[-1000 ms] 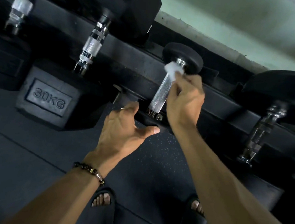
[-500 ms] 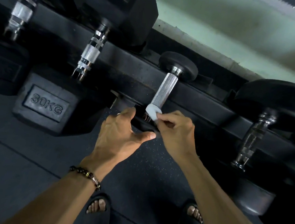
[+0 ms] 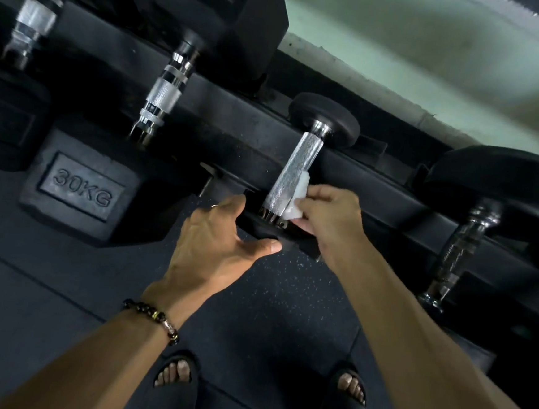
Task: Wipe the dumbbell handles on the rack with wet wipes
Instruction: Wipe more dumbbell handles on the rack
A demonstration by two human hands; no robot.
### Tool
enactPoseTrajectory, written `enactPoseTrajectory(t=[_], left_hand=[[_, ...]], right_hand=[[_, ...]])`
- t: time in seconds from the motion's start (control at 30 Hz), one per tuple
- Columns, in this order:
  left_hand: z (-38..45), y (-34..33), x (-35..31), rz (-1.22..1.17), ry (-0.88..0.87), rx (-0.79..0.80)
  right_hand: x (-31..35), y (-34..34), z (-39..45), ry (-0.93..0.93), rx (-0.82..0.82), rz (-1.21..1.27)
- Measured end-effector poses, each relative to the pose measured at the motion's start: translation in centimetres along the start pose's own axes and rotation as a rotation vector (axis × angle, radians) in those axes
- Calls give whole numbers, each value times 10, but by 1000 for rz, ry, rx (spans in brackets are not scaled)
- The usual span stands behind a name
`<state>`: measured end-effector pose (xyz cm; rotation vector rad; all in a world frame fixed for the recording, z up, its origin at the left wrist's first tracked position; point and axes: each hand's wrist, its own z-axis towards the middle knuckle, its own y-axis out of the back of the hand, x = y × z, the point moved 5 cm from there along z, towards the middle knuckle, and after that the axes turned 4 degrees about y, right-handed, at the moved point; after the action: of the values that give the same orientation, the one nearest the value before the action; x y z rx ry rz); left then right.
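Note:
A small dumbbell with round black heads lies across the black rack (image 3: 221, 142), its knurled steel handle (image 3: 291, 173) bare along most of its length. My right hand (image 3: 328, 218) pinches a crumpled white wet wipe (image 3: 297, 197) against the right side of the handle's near end. My left hand (image 3: 217, 242) grips the dumbbell's near black head (image 3: 260, 227), thumb under it and fingers over the top.
A 30KG hex dumbbell (image 3: 82, 186) with a chrome handle (image 3: 163, 99) sits left on the rack, another handle (image 3: 34, 24) farther left. A round-headed dumbbell (image 3: 461, 245) lies to the right. My sandalled feet (image 3: 177, 377) stand on speckled black rubber floor.
My right hand slid the wipe from the handle's far end down to its near end, then shifted it to the handle's right side. My left hand stayed on the near head.

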<state>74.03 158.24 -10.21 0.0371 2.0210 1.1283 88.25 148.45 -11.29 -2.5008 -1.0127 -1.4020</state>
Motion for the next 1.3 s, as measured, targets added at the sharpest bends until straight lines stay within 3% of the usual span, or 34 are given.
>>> enactPoseTrajectory(t=[0.17,0.23,0.4,0.47,0.57,0.6,0.67,0.77,0.8,0.93,1.0,1.17,1.3], left_hand=[[0,-1,3,8,-11,-10],[0,-2,3,3,-10,7],[-1,-2,2,-4,-9,-2],[-1,-2,3,4,-19,-12],[0,-4,5,0,-12,-6],[1,-5,5,1,-14,1],[1,-5,4,2,-17,9],[0,-1,1,10,-16,-3],[-1,0,0,17,-24,-6],[1,0,-2,77,-25,4],[3,0,-2,94,-28,14],[-1,-1,-6,135,-17,8],[-9,-7,-18,316,-50,-30]], right_hand=[[35,10,36,14,-296,312],[18,4,17,-4,-263,218],[-7,1,-8,-45,72,-148],[8,7,15,-46,-18,-60],[30,9,36,-29,-214,260],[30,8,33,-36,-235,251],[18,6,13,-71,-188,122],[0,-2,-18,-103,24,-121],[2,-1,-14,-92,14,-138],[32,13,36,-19,-370,170],[31,10,41,29,-430,201],[-9,6,-12,41,-45,-151],[-3,24,-35,164,-22,-196]])
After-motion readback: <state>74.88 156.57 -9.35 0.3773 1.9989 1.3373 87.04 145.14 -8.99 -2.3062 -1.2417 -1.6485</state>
